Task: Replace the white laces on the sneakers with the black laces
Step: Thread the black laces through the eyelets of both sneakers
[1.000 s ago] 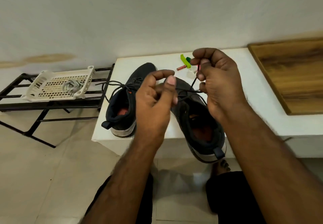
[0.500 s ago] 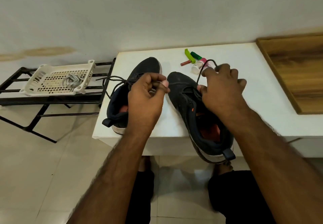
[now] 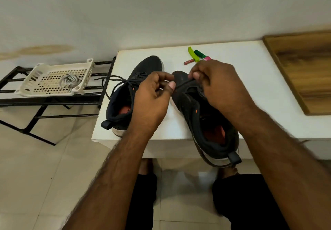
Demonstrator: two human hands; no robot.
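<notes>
Two dark sneakers on the white counter (image 3: 241,79): left sneaker (image 3: 123,102) already laced black, right sneaker (image 3: 202,118) heel over the counter's edge. Left hand (image 3: 152,97) and right hand (image 3: 216,84) above the right sneaker's toe, fingers curled, each pinching the black lace (image 3: 184,84) stretched between them. White laces (image 3: 69,81) in the basket (image 3: 35,84) on the rack (image 3: 21,100).

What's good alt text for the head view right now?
Both hands, left hand and right hand, pinch a black lace over the right sneaker on a white table; the left sneaker sits beside it, and a white basket holds pale laces.
</notes>
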